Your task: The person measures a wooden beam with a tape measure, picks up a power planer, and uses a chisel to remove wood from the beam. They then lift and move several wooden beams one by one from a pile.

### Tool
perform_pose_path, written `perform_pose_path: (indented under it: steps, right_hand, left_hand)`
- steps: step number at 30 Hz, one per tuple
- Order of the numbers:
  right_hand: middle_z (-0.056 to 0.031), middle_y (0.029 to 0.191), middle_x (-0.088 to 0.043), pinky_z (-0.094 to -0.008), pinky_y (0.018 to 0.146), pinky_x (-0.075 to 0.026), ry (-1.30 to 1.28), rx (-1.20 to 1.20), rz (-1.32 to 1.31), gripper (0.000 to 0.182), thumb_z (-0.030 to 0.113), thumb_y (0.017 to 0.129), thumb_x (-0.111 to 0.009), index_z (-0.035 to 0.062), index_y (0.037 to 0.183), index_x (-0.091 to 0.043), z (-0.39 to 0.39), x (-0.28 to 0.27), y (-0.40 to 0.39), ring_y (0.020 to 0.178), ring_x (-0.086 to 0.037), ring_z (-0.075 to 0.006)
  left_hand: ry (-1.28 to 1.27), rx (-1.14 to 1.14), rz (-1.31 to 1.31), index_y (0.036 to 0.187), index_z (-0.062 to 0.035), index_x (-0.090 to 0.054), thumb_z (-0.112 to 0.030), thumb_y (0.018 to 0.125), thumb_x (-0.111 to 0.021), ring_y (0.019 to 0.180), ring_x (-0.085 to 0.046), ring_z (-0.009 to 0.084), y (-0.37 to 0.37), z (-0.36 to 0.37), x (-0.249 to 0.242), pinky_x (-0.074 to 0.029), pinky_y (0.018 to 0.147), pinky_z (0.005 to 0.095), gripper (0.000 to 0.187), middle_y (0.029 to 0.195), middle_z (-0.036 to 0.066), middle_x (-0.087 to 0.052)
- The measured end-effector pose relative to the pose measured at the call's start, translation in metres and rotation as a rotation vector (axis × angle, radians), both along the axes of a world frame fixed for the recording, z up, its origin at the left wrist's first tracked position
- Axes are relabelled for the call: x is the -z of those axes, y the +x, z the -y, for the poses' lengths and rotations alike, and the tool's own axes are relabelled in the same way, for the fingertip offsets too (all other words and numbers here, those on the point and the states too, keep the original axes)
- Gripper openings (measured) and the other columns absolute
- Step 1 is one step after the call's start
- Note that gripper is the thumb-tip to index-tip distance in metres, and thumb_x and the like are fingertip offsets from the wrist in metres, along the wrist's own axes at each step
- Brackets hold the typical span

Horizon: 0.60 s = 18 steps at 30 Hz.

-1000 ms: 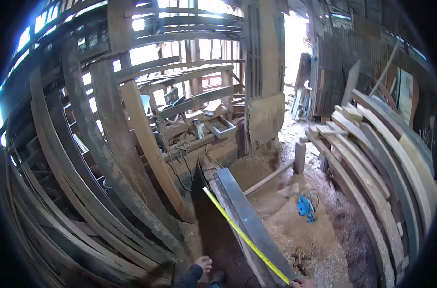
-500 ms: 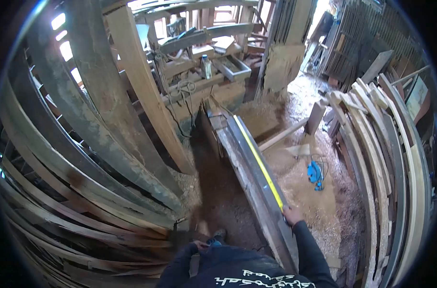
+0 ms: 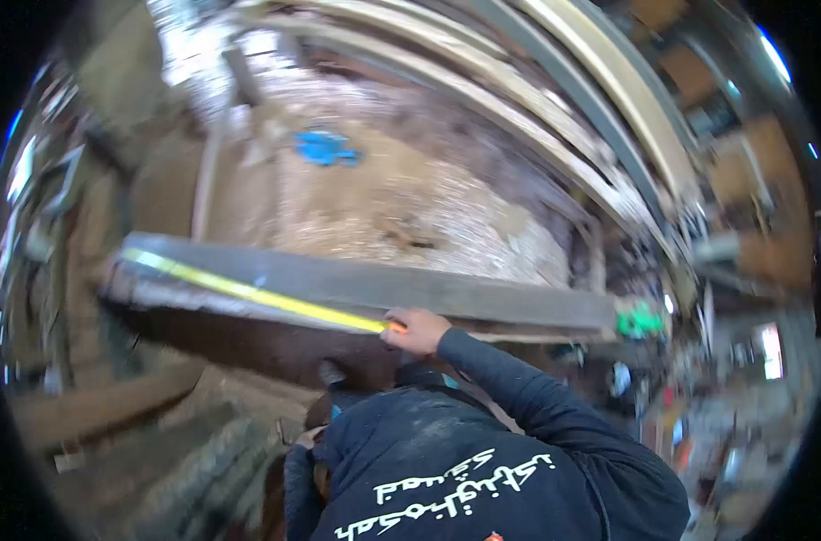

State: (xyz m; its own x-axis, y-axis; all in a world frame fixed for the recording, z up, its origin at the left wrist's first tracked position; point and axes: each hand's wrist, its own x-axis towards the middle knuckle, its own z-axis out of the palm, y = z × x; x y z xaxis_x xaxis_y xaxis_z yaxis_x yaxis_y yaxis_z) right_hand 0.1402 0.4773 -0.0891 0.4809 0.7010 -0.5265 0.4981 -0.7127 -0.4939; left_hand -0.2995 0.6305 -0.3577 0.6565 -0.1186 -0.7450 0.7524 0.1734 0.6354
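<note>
My right hand is closed on an orange tape measure case at the near edge of a long grey plank. From it the yellow tape blade stretches left along the plank to its far left end. Low beside my body hangs my left hand, small and blurred; its fingers cannot be made out. A blue power tool lies on the sawdust-covered floor beyond the plank.
Long curved boards are stacked across the top and right. A green object sits at the plank's right end. Timber beams lie at the lower left. Blurred clutter fills the right side.
The view has swung round, so the plank now runs across the frame instead of away from me. My right hand still holds the tape measure, with the blade still drawn out along the plank.
</note>
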Motion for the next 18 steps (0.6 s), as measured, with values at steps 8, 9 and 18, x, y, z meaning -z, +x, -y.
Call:
perform_pose_path:
  steps: [8,9,18]
  right_hand:
    - [-0.0214,0.117,-0.069,-0.047,0.095,-0.053,0.071,0.304,0.245,0.053,0.04,0.083,-0.071,0.0045,0.122,-0.065,0.292,-0.06,0.064,0.11,-0.065,-0.0396]
    - [-0.0207,0.114,-0.07,-0.0466,0.094,-0.053,0.07,0.31,0.322,0.052,0.037,0.081,-0.074,0.0041,0.12,-0.066,0.332,-0.068,0.073,0.107,-0.066,-0.0392]
    - [-0.018,0.103,-0.071,-0.0418,0.088,-0.054,0.034,0.558,0.521,0.035,0.023,0.076,-0.075,0.005,0.106,-0.071,0.626,-0.101,0.215,0.097,-0.069,-0.0357]
  left_hand:
    - [0.016,0.51,-0.152,0.131,-0.0185,-0.069,-0.026,0.102,-0.061,0.11,-0.066,0.02,0.107,-0.01,0.041,-0.055,0.09,0.0355,0.031,0.121,0.004,-0.071]
    - [0.027,0.529,-0.155,0.131,-0.0185,-0.069,-0.026,0.102,-0.061,0.11,-0.066,0.02,0.116,-0.006,0.036,-0.055,0.09,0.0355,0.031,0.121,0.004,-0.071]
    - [0.425,0.651,-0.083,0.135,-0.0098,-0.066,-0.039,0.1,-0.065,0.118,-0.063,0.0202,0.207,0.161,-0.033,-0.048,0.105,0.0331,0.045,0.134,0.006,-0.066]
